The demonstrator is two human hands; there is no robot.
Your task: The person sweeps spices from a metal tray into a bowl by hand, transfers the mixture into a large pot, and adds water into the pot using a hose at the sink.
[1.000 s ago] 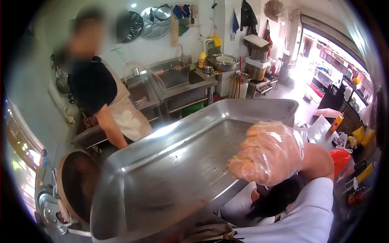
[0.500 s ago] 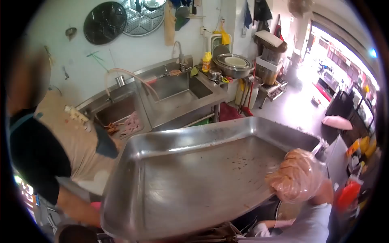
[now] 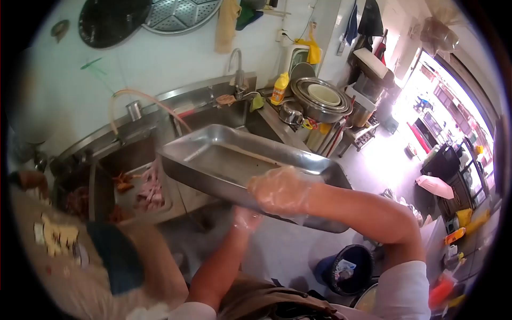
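A deep rectangular stainless steel tray is held tilted in front of me, its far side over the edge of the right sink. My right hand, in a clear plastic glove, grips the tray's near rim with the fingers reaching over it. My left hand, also gloved, is against the tray's underside near the front; its fingertips are hidden behind the tray. Some small dark specks show on the tray's inside.
The left sink basin holds pink strips of raw meat and orange-brown pieces. Close on my left stands a person in a beige apron. A dark bin is on the floor. Stacked metal bowls and a yellow bottle stand beyond the sinks.
The tray has moved away from me toward the sinks and looks smaller. My left hand has come into view below it. The view has turned, and the co-worker sits lower at left.
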